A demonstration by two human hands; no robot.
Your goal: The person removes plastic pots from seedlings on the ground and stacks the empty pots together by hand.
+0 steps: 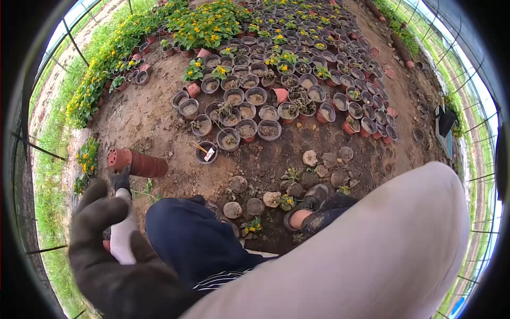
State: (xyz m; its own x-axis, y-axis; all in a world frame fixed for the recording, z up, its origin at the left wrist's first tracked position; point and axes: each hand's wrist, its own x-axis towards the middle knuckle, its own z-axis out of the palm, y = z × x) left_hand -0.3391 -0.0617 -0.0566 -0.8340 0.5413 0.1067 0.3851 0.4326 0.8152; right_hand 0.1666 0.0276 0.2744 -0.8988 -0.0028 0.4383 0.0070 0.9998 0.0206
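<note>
Low at the left, my left hand [122, 179] in a dark glove grips a lying stack of reddish-brown plastic flower pots [139, 162]. One pot base with drainage holes faces left. Close to the camera, my right hand [114, 250], in a dark glove, is raised across my body from the right. Its fingers are bent and apart, with nothing visible between them. The pale sleeve of my right arm [361, 250] fills the lower right. On the soil between my feet lie several round potless soil clumps [255, 206] and small yellow-flowered plants [252, 227].
Many soil-filled pots [246, 129] stand in rows ahead, some with withered plants. One dark pot [206, 152] holds sticks and a white label. Yellow-flowered plants [210, 24] grow at the back and along the left edge. My knee [186, 223] is bent before me.
</note>
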